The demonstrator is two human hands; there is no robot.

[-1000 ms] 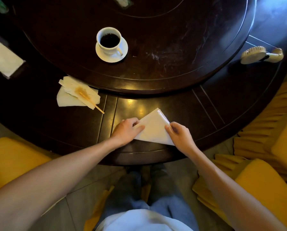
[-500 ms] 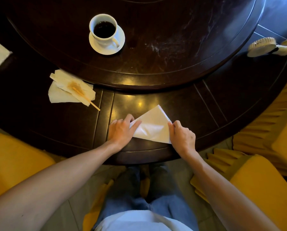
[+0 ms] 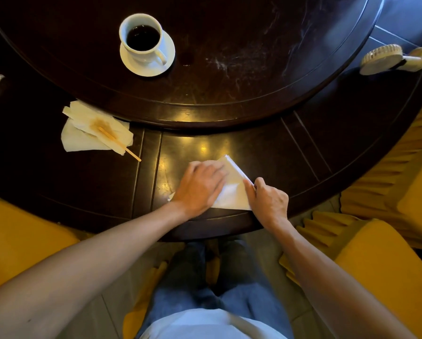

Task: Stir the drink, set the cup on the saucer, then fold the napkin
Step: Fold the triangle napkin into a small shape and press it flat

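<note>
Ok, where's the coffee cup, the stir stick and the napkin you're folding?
coffee cup [image 3: 131,48]: head view, on its white outer wall.
stir stick [image 3: 129,151]: head view, on its bare end past the stained tissue.
napkin [image 3: 234,192]: head view, on the white part between the hands.

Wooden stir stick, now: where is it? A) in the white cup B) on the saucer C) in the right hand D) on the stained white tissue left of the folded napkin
D: the thin wooden stir stick lies across the crumpled, brown-stained white tissue on the dark wooden table, apart from the white cup of dark drink.
</note>
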